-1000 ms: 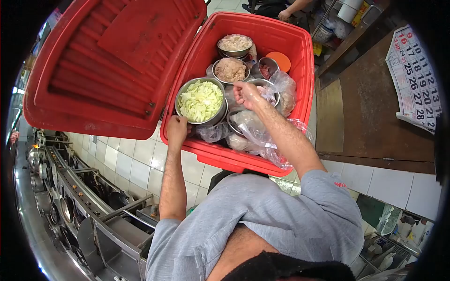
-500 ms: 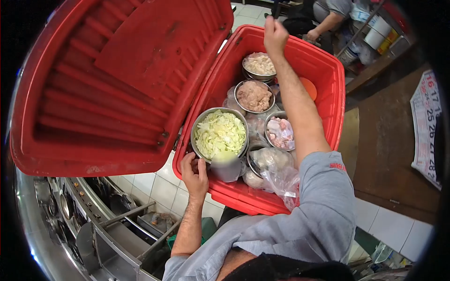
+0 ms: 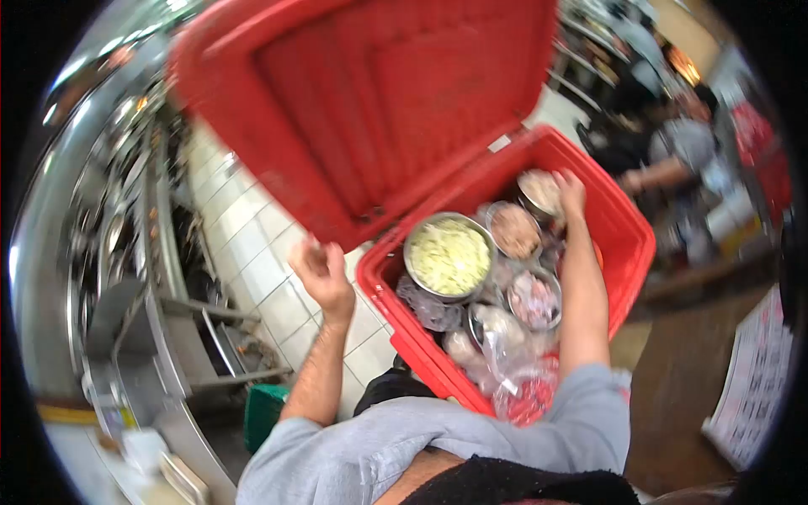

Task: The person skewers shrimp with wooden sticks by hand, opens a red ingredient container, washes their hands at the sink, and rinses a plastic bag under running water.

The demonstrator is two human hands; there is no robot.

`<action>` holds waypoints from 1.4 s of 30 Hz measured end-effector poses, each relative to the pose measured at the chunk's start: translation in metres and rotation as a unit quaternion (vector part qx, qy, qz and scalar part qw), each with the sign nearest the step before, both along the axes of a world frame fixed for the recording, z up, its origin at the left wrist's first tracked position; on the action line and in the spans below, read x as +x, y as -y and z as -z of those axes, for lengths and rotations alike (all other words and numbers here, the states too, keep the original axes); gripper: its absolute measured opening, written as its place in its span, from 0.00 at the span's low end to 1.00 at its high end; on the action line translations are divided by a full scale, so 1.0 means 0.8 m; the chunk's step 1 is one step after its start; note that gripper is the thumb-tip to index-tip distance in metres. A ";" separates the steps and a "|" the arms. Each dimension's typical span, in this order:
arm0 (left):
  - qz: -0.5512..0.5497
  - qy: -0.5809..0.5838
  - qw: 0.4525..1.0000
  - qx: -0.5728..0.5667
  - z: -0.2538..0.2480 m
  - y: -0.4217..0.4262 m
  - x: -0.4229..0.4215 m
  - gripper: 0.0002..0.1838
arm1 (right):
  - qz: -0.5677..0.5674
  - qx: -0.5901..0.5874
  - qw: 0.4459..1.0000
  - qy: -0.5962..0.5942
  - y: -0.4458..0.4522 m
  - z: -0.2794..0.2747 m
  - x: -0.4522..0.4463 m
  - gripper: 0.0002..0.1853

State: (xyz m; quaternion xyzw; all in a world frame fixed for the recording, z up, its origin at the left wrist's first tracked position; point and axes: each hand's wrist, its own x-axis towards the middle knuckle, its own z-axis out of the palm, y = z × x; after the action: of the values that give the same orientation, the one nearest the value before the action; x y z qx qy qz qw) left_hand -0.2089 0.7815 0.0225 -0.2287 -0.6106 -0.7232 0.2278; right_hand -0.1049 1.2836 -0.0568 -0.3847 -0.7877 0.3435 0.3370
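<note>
In the head view, a red chest stands with its lid raised along the left long edge. The right hand reaches to the far end, its fingers at the right side of the rim of the pale-food bowl; I cannot tell whether they have closed on it, since part of the hand is hidden. That bowl sits inside, near the far left corner. The left hand is released, fingers parted and loosely curled, in the air just outside the near left corner, over the tiled floor. By the left long edge, toward this corner, is a metal bowl of chopped pale green leaves. Between it and the far bowl is a bowl of pinkish mince; nearer the right long edge is a bowl of pale pink pieces. Clear plastic bags fill the near end, with a reddish bag at the near right corner. Beyond the far right corner, a co-worker shows blurred.
</note>
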 end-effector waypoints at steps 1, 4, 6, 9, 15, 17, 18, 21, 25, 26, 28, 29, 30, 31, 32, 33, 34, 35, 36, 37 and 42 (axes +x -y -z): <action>-0.025 0.029 0.998 0.042 -0.033 0.015 -0.020 0.18 | -0.015 -0.024 0.998 -0.053 0.002 0.000 0.002 0.22; 0.023 0.080 0.994 0.074 -0.114 0.041 -0.083 0.22 | -0.073 -0.140 0.978 -0.137 0.029 0.011 0.006 0.13; 0.087 0.127 0.987 0.050 -0.124 0.046 -0.116 0.26 | -0.131 -0.211 0.959 -0.137 0.080 -0.010 0.016 0.10; 0.123 0.188 0.974 0.038 -0.136 0.050 -0.123 0.29 | -0.202 -0.255 0.938 -0.120 0.182 -0.045 0.024 0.09; 0.168 0.236 0.956 0.034 -0.140 0.055 -0.151 0.28 | -0.414 -0.353 0.837 -0.059 0.410 -0.118 0.043 0.10; 0.178 0.205 0.962 0.028 -0.148 0.055 -0.130 0.25 | -0.466 -0.401 0.788 -0.026 0.483 -0.144 0.044 0.11; 0.198 0.189 0.962 0.011 -0.139 0.055 -0.131 0.24 | -0.485 -0.402 0.776 -0.030 0.515 -0.140 0.036 0.11; 0.230 0.088 0.966 -0.081 -0.153 0.063 -0.078 0.20 | -0.522 -0.409 0.748 -0.010 0.594 -0.115 -0.007 0.12; 0.299 -0.102 0.916 -0.247 -0.190 0.140 -0.028 0.27 | -0.545 -0.460 0.701 0.010 0.675 -0.048 -0.099 0.08; 0.275 -0.130 0.915 -0.266 -0.192 0.171 -0.034 0.28 | -0.503 -0.496 0.708 0.014 0.699 -0.064 -0.110 0.09; 0.253 -0.115 0.923 -0.268 -0.184 0.234 -0.067 0.30 | -0.486 -0.515 0.706 0.011 0.726 -0.062 -0.150 0.08; 0.255 -0.069 0.932 -0.250 -0.175 0.267 -0.091 0.30 | -0.470 -0.532 0.704 0.012 0.739 -0.058 -0.166 0.08; 0.214 -0.058 0.942 -0.251 -0.167 0.302 -0.115 0.29 | -0.470 -0.540 0.698 -0.016 0.751 -0.050 -0.186 0.08; 0.172 -0.047 0.951 -0.253 -0.158 0.339 -0.137 0.29 | -0.446 -0.560 0.698 -0.005 0.760 -0.044 -0.205 0.09; 0.125 -0.023 0.957 -0.262 -0.145 0.376 -0.156 0.28 | -0.431 -0.571 0.699 -0.002 0.767 -0.035 -0.225 0.09; 0.077 0.000 0.959 -0.271 -0.134 0.413 -0.173 0.27 | -0.417 -0.581 0.699 0.001 0.775 -0.026 -0.246 0.09; 0.050 0.027 0.959 -0.277 -0.127 0.451 -0.185 0.26 | -0.412 -0.589 0.695 0.004 0.782 -0.020 -0.266 0.09; 0.022 0.055 0.958 -0.282 -0.118 0.489 -0.194 0.25 | -0.407 -0.597 0.691 0.009 0.791 -0.015 -0.285 0.08; 0.002 0.080 0.960 -0.268 -0.104 0.527 -0.204 0.24 | -0.399 -0.598 0.695 0.010 0.806 -0.016 -0.303 0.08; -0.019 0.105 0.962 -0.253 -0.087 0.564 -0.214 0.23 | -0.396 -0.601 0.694 0.014 0.818 -0.015 -0.323 0.08; -0.173 0.210 0.931 -0.244 -0.047 0.720 -0.223 0.21 | -0.446 -0.604 0.654 0.091 0.903 0.016 -0.448 0.07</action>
State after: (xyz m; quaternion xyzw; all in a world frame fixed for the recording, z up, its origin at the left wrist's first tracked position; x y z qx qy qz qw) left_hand -0.3872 0.2055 0.0604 -0.0109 -0.8322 -0.5329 0.1526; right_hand -0.4634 0.5611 -0.0695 -0.1351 -0.5101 0.8156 -0.2372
